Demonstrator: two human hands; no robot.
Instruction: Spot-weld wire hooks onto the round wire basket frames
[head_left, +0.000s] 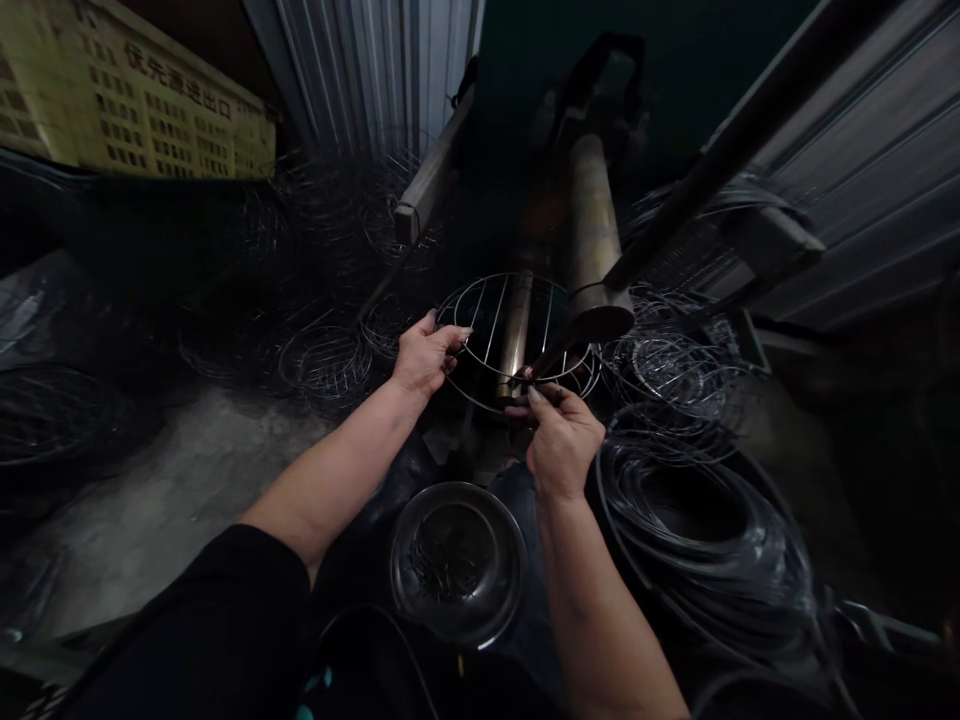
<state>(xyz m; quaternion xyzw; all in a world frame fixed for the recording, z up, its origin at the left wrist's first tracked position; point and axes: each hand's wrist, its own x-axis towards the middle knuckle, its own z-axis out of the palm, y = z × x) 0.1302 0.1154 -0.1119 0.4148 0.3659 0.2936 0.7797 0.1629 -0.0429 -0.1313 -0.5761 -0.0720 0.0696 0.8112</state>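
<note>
A round wire rack [491, 300] with parallel cross-wires lies over a metal cylinder [516, 335] in the middle of the view. My left hand [424, 355] grips the rack's left rim, fingers curled round the wire. At the rack's near edge, my right hand [559, 435] is closed in a pinch on the rim or on a small wire piece; I cannot make out which. A dark lever arm ends in a round head [600, 320] just above the rack's right side.
A shiny metal bowl [457, 560] holding small wire bits sits below my hands. Coils of wire rings [697, 520] pile up at the right. Finished wire racks [326, 360] are heaped at the left and back. Corrugated metal walls [862, 180] and a yellow sign [135, 100] stand behind.
</note>
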